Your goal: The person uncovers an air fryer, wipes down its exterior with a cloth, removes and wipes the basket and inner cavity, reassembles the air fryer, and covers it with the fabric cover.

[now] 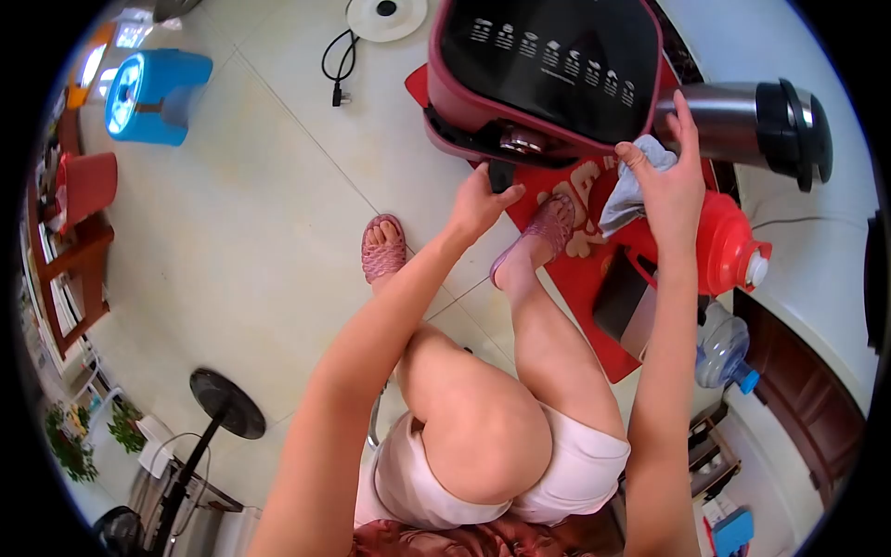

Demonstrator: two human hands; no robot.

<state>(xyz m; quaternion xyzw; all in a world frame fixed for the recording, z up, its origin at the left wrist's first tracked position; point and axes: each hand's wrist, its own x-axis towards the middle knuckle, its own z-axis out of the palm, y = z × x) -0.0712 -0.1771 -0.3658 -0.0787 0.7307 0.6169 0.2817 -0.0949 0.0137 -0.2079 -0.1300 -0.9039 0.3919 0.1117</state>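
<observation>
A dark red air fryer [548,74] with a glossy black top and white printed icons stands in front of me. My left hand [481,202] is closed around the black handle [501,174] at its front. In my right hand [675,181] is a crumpled grey cloth [640,181], held by the fryer's near right corner. The thumb points toward the fryer's edge and the fingers reach up along its right side. The left fingers are partly hidden by the hand itself.
To the right stand a steel thermos pot [733,121], a red jug [729,243] and a clear water bottle [721,348]. A red mat [580,265] lies beneath. A white kettle base [394,23] with its cord is at the top. A blue stool [162,97] stands left.
</observation>
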